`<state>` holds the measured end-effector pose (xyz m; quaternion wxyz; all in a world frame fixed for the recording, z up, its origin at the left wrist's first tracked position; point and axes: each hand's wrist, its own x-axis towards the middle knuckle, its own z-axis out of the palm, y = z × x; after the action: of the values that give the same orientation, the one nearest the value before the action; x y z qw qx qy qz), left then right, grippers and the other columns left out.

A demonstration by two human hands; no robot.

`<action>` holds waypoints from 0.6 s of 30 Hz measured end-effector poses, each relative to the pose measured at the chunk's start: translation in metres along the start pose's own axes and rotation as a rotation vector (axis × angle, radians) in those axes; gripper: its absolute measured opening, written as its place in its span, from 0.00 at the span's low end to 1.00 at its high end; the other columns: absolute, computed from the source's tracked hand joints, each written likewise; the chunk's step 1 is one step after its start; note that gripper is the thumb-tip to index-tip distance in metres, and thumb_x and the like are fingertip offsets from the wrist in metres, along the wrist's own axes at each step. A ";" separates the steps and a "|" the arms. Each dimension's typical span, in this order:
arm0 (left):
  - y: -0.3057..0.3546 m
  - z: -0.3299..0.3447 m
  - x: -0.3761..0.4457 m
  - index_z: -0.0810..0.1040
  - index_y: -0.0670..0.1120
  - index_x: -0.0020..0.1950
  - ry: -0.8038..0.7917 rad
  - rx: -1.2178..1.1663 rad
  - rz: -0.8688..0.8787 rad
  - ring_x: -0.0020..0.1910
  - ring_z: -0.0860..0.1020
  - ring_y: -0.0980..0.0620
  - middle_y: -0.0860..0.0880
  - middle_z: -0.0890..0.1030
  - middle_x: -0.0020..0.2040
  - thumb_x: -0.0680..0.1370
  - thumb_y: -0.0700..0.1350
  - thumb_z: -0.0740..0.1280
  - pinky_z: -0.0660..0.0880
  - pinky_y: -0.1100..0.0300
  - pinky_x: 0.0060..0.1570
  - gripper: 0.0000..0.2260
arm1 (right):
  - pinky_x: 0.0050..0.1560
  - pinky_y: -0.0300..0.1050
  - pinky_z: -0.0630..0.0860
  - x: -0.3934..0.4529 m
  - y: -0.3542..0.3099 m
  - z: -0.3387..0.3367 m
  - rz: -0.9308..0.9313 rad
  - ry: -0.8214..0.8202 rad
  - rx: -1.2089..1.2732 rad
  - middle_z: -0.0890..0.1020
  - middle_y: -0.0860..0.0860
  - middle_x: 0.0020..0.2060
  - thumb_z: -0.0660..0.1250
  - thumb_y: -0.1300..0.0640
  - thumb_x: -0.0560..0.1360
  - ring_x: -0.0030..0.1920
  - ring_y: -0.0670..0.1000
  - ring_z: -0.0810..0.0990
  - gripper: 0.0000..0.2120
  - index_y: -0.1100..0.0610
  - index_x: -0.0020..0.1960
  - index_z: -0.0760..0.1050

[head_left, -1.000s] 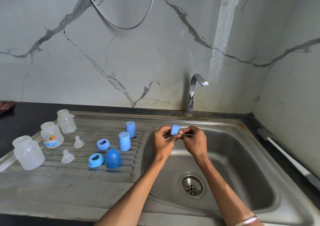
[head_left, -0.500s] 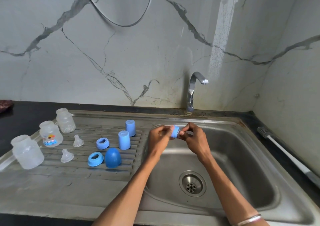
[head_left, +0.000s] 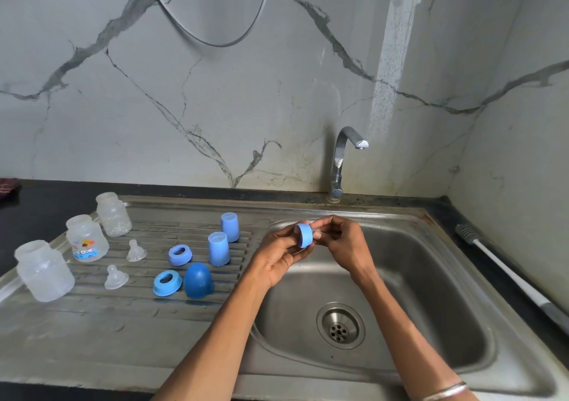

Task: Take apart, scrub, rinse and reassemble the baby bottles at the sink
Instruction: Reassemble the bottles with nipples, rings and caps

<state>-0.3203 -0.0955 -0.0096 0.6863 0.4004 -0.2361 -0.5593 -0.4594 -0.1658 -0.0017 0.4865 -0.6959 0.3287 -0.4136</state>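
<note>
Blue collar ring (head_left: 304, 235) now tilted upright, left hand (head_left: 278, 254) fingers pinching it, right hand (head_left: 341, 240) fingers pinching clear teat (head_left: 317, 233)

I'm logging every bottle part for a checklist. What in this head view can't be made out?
- Teat at the blue ring: mostly hidden by right hand fingers.
- Left hand palm side: turned away.
- Printed bottle label: too small to read.
- Brush handle end: cut off by the right edge.
</note>
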 end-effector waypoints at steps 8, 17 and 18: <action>0.003 0.005 0.004 0.78 0.37 0.47 -0.012 -0.022 0.008 0.44 0.82 0.46 0.38 0.81 0.47 0.75 0.20 0.56 0.82 0.57 0.42 0.17 | 0.44 0.34 0.79 -0.007 -0.007 0.002 -0.028 0.023 0.018 0.87 0.52 0.41 0.71 0.71 0.73 0.42 0.44 0.85 0.07 0.62 0.48 0.84; 0.002 0.007 0.000 0.81 0.37 0.52 -0.018 -0.084 0.001 0.45 0.80 0.48 0.39 0.82 0.46 0.77 0.25 0.62 0.80 0.59 0.47 0.12 | 0.44 0.34 0.80 -0.008 -0.010 0.006 -0.011 0.089 0.046 0.87 0.51 0.41 0.71 0.70 0.74 0.41 0.43 0.85 0.06 0.62 0.48 0.84; 0.002 0.006 -0.001 0.81 0.36 0.54 -0.049 -0.095 0.004 0.47 0.81 0.47 0.39 0.82 0.49 0.77 0.26 0.63 0.81 0.59 0.49 0.12 | 0.45 0.34 0.80 -0.008 -0.010 0.006 -0.032 0.115 0.032 0.87 0.50 0.41 0.72 0.69 0.74 0.42 0.44 0.86 0.06 0.61 0.47 0.84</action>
<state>-0.3235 -0.0964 -0.0045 0.6996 0.3532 -0.2267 -0.5782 -0.4572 -0.1536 0.0050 0.4712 -0.6684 0.3382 -0.4656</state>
